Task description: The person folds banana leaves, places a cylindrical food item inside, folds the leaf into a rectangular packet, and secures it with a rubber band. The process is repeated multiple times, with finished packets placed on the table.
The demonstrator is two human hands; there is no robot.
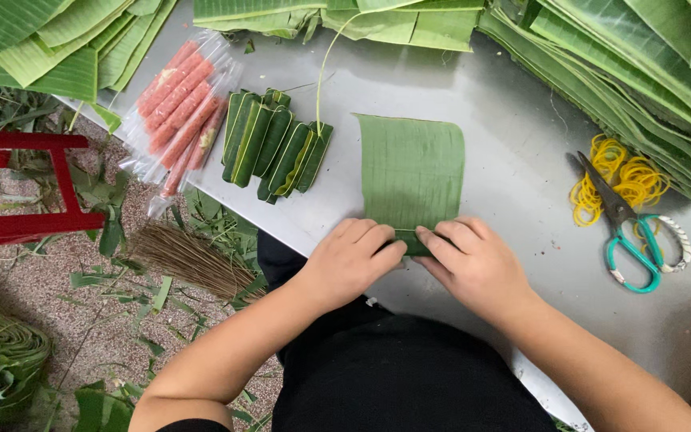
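Note:
A rectangular piece of banana leaf (411,170) lies flat on the grey metal table (513,144). Both hands press on its near edge, where the leaf is folded or rolled over. My left hand (351,261) grips the near left part, fingers curled over the fold. My right hand (470,261) holds the near right part the same way, fingertips almost touching the left hand's. Whatever lies inside the fold is hidden. Left of the leaf lies a row of several finished leaf-wrapped rolls (272,146).
Clear plastic packs of pink sausages (179,110) lie at the table's left edge. Teal-handled scissors (632,232) rest on a heap of yellow rubber bands (622,181) at right. Stacks of banana leaves (641,72) line the far side. A red stool (17,184), a broom (189,260) and leaf scraps are on the floor.

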